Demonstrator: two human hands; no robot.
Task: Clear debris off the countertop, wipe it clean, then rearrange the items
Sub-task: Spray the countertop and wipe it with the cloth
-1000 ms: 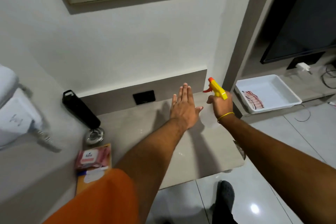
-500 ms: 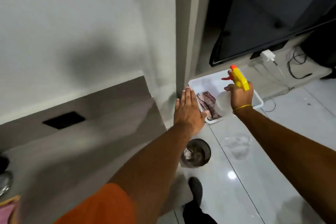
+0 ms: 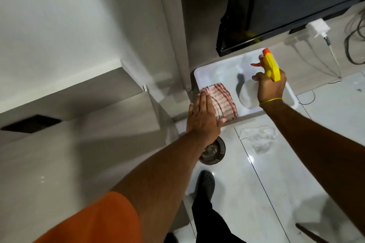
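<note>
My right hand (image 3: pixel 270 88) grips a spray bottle (image 3: pixel 271 66) with a yellow head and orange trigger, held over a white tray (image 3: pixel 217 69) on a low ledge. A folded red-and-white checked cloth (image 3: pixel 221 102) lies at the tray's left end. My left hand (image 3: pixel 202 118) is flat, fingers straight, its tips over the near left edge of the cloth; I cannot tell whether they touch it. The beige countertop (image 3: pixel 79 154) stretches to the left below my left arm.
A small metal bin (image 3: pixel 214 151) stands on the floor under my left wrist. A crumpled clear plastic piece (image 3: pixel 258 138) lies on the tiles. A dark TV screen (image 3: pixel 286 2), a white charger (image 3: pixel 319 28) and cables are behind the tray. My dark shoe (image 3: pixel 205 182) is below.
The view has swung right from the countertop to the tray. Both hands have moved right; the right hand has carried the spray bottle over the tray, and the left has reached the cloth.
</note>
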